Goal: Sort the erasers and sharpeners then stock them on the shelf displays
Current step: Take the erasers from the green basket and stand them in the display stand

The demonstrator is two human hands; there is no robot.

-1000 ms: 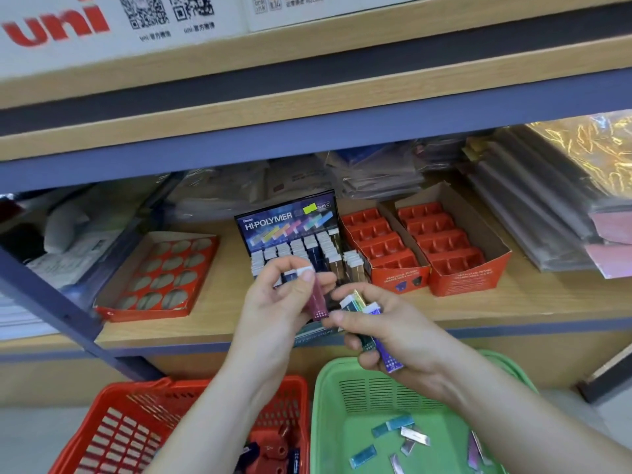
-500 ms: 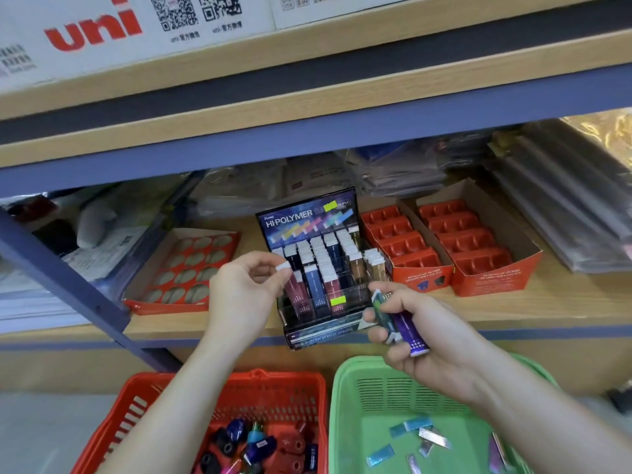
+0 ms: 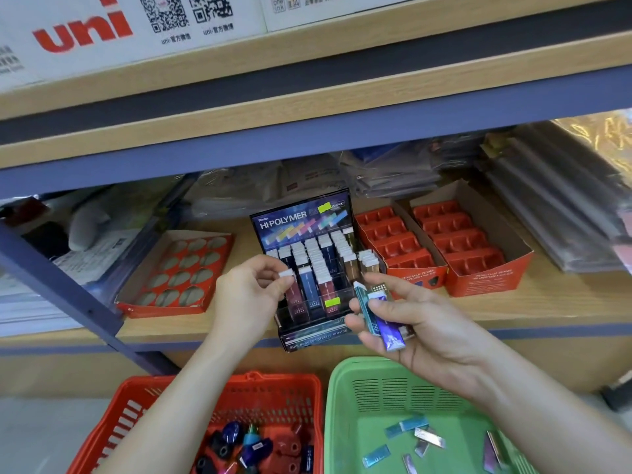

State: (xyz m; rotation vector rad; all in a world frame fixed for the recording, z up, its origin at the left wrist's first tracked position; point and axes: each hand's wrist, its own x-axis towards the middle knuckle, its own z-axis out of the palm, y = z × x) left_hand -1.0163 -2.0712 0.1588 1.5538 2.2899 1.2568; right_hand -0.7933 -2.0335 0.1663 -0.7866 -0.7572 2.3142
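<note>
While the Hi-Polymer display box (image 3: 301,217) stands at the front edge of the shelf board (image 3: 547,323), bare wood shows on either side of it, between a round-hole tray (image 3: 164,309) on the left and two compartment trays (image 3: 478,282) on the right. The upper beam (image 3: 342,128) hangs low above.

The left hand (image 3: 253,295) pinches the white tip of a maroon eraser (image 3: 292,292) at the box's front-left column. The right hand (image 3: 420,330), just beside the box, grips a bundle of teal and purple erasers (image 3: 379,323).

Below, the red basket (image 3: 284,381) holds sharpeners (image 3: 239,443). The green basket (image 3: 342,405) holds a few loose erasers (image 3: 407,424).
</note>
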